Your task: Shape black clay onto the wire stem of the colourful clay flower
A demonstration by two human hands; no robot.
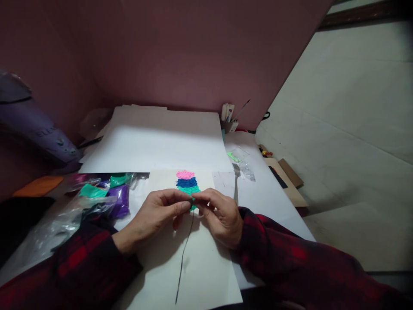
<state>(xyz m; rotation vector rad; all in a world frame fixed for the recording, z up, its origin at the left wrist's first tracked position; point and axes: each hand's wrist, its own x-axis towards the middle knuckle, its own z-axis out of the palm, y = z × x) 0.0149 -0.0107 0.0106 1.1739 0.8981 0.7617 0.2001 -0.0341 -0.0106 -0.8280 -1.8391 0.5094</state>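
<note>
My left hand [161, 213] and my right hand [221, 215] meet over a cream sheet of paper [209, 267]. Thumb and fingers of both are pinched together around something small and dark, too hidden to name. Just beyond the fingertips, a textured shape on the sheet has a pink band [185, 175], a dark blue band [187, 183] and a teal band [189, 190], which looks like soft modelling clay. The fingers partly cover its teal lower end. From there a thin dark line [183, 258] runs down the sheet.
A metal fork [236, 183] lies right of the sheet, near a small transparent packet [248, 171]. Plastic bags with a purple packet [120, 201] and a teal packet [93, 190] lie left. Large white sheets [167, 140] are stacked behind; a lilac cylinder [35, 129] leans far left.
</note>
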